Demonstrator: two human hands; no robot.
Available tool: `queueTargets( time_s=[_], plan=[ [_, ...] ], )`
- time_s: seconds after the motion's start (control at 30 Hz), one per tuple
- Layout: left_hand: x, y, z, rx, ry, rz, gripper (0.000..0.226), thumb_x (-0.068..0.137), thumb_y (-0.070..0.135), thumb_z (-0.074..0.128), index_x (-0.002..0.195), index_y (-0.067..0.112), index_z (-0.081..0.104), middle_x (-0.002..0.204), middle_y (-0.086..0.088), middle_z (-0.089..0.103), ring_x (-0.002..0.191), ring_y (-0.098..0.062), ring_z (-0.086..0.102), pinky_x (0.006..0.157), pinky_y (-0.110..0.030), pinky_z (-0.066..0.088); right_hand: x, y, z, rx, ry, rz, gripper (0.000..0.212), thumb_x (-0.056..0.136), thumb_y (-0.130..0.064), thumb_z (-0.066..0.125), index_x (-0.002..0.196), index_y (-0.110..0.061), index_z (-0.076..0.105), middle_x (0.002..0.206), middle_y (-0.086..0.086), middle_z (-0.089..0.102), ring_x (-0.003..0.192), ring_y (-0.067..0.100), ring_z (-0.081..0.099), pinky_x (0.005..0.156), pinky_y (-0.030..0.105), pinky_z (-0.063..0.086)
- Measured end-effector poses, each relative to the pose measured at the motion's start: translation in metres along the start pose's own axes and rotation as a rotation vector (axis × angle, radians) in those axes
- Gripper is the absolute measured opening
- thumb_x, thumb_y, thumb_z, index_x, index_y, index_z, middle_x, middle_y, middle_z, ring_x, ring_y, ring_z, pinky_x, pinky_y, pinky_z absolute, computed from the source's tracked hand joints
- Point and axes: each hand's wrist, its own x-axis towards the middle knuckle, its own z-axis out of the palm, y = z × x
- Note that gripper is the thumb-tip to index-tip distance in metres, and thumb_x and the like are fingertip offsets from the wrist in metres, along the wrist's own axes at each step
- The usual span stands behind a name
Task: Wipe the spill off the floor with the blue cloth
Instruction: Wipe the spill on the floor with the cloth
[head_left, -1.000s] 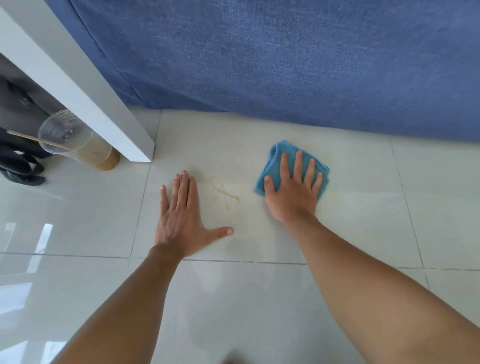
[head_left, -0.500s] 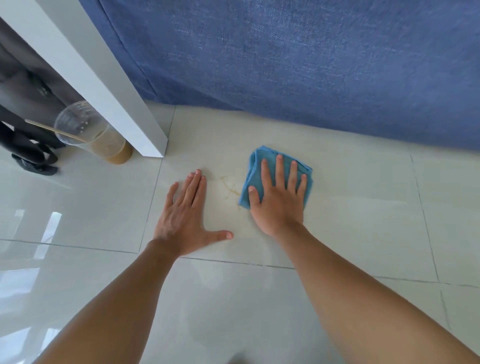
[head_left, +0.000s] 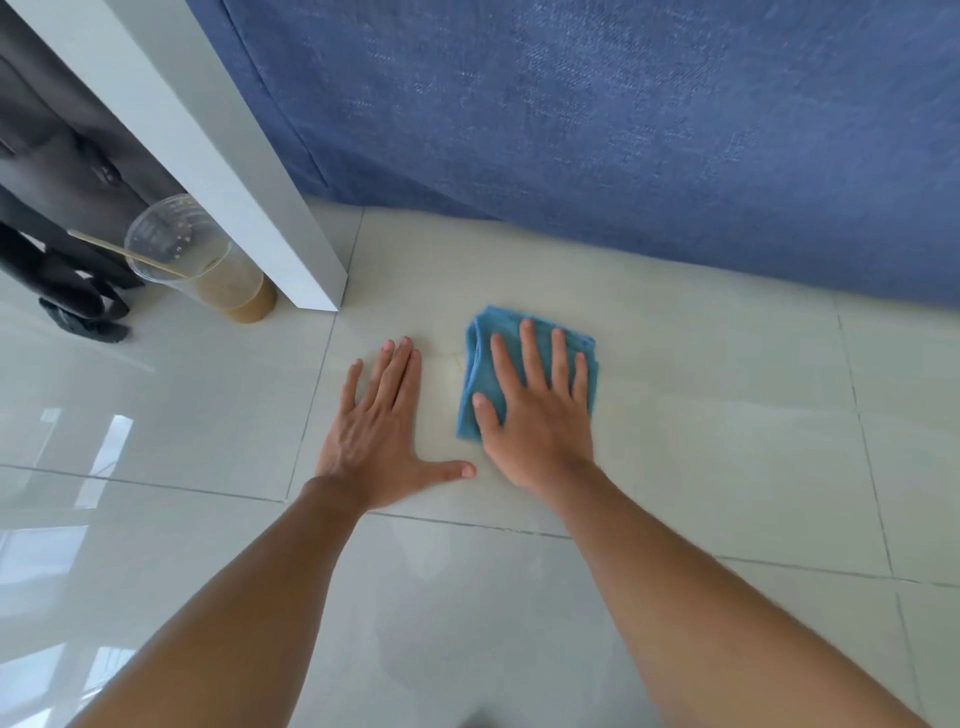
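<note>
Mostly, from the head view, I judged the wiping to be well along but not finished. Only a faint yellowish trace of the spill (head_left: 453, 358) showed on the floor (head_left: 701, 441), just beside the left edge of the blue cloth (head_left: 480, 374); the rest was either under the cloth or gone, I could not tell which. My right hand (head_left: 535, 415) lay flat on the folded cloth with the fingers spread, pressing it down, not gripping it. My left hand (head_left: 376, 441) rested flat and open on the bare tile, holding nothing, with the thumb pointing toward the right hand. The trace was between my two hands, close to the left fingertips. The cloth was on the same tile, near the blue fabric (head_left: 623, 130) at the far edge of the floor.
</note>
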Motion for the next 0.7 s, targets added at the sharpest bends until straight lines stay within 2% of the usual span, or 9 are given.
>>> queueTargets(
  time_s=[0.07,0.17,0.23,0.33,0.4,0.53,0.7],
  plan=[
    [0.000,0.001,-0.001,-0.001,0.002,-0.011,0.151,0.053,0.106,0.033,0.159,0.006,-0.009,0.170,-0.007,-0.010,0.155,-0.019,-0.016,0.126,-0.049,-0.005,-0.028,0.018,0.002,-0.036,-0.011,-0.085,0.075,0.095,-0.061,0.033,0.162,-0.030,0.017,0.173,0.001,0.002,0.158,0.033,-0.002,0.126,0.055,0.002],
    [0.001,0.001,-0.001,-0.001,0.001,-0.006,0.151,0.053,0.105,0.033,0.159,0.005,-0.009,0.170,-0.008,-0.008,0.156,-0.020,-0.012,0.126,-0.050,-0.003,-0.022,0.048,-0.001,-0.092,-0.002,-0.050,0.076,0.094,-0.062,0.033,0.162,-0.030,0.020,0.173,0.001,0.007,0.158,0.033,0.003,0.126,0.054,0.005],
    [0.002,0.001,0.000,0.002,0.011,-0.004,0.151,0.053,0.105,0.034,0.159,0.005,-0.009,0.170,-0.009,-0.009,0.156,-0.020,-0.012,0.126,-0.050,-0.002,0.007,0.043,-0.005,-0.069,0.023,0.061,0.077,0.093,-0.061,0.032,0.162,-0.029,0.018,0.173,0.003,0.005,0.158,0.035,0.001,0.126,0.055,0.002],
    [0.001,0.000,0.001,-0.002,0.005,-0.002,0.153,0.052,0.105,0.036,0.159,0.005,-0.009,0.170,-0.008,-0.010,0.156,-0.019,-0.012,0.126,-0.050,-0.002,0.039,0.008,-0.004,0.028,-0.003,0.176,0.077,0.095,-0.060,0.030,0.163,-0.030,0.009,0.173,0.004,-0.009,0.157,0.035,-0.012,0.124,0.056,-0.009],
    [0.001,-0.001,0.001,0.000,0.009,-0.001,0.154,0.051,0.106,0.036,0.159,0.005,-0.009,0.170,-0.009,-0.009,0.156,-0.019,-0.012,0.126,-0.049,-0.002,0.032,-0.009,-0.001,0.043,-0.006,0.102,0.077,0.095,-0.061,0.030,0.162,-0.031,0.009,0.172,0.004,-0.009,0.157,0.035,-0.014,0.124,0.055,-0.012],
    [0.001,-0.001,0.000,-0.012,0.010,-0.001,0.154,0.051,0.106,0.034,0.159,0.004,-0.005,0.170,-0.010,-0.006,0.156,-0.019,-0.010,0.127,-0.050,0.000,-0.004,0.010,0.002,-0.011,-0.031,-0.085,0.076,0.095,-0.064,0.027,0.162,-0.033,0.010,0.173,-0.002,-0.005,0.158,0.031,-0.008,0.126,0.054,-0.003],
    [0.002,0.000,-0.001,-0.013,0.015,0.001,0.153,0.052,0.105,0.035,0.159,0.004,-0.004,0.170,-0.010,-0.005,0.157,-0.019,-0.009,0.127,-0.050,0.000,0.032,0.014,-0.010,0.036,-0.060,0.083,0.078,0.095,-0.064,0.029,0.163,-0.033,0.006,0.172,-0.002,-0.013,0.157,0.030,-0.016,0.125,0.053,-0.011]
  ],
)
